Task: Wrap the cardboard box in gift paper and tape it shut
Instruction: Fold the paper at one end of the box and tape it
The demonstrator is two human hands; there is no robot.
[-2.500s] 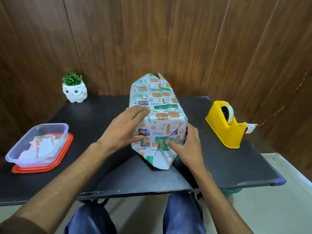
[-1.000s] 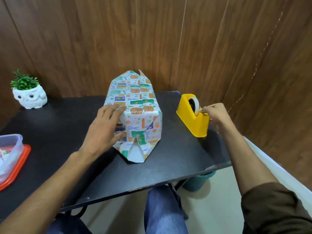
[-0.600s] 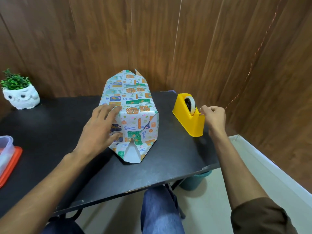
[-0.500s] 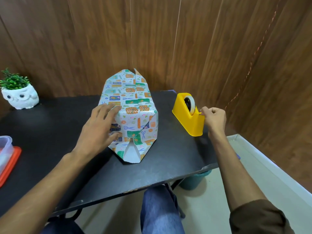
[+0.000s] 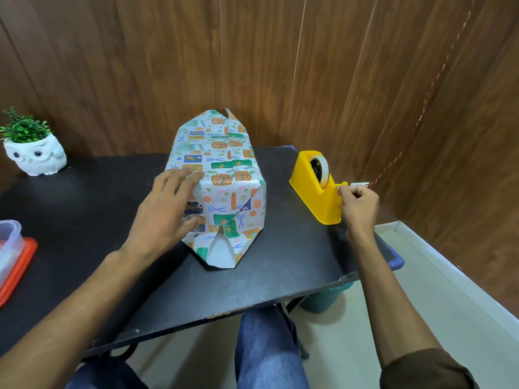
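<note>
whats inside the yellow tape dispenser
A roll of pale tape stands in the yellow tape dispenser. Only its upper part shows, and the rest is covered by the dispenser's wall. The right hand pinches its free end at the cutter.

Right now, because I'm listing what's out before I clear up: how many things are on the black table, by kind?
Wrapped box: 1
Tape dispenser: 1
Owl plant pot: 1
Plastic tub on an orange lid: 1
Total: 4
</note>
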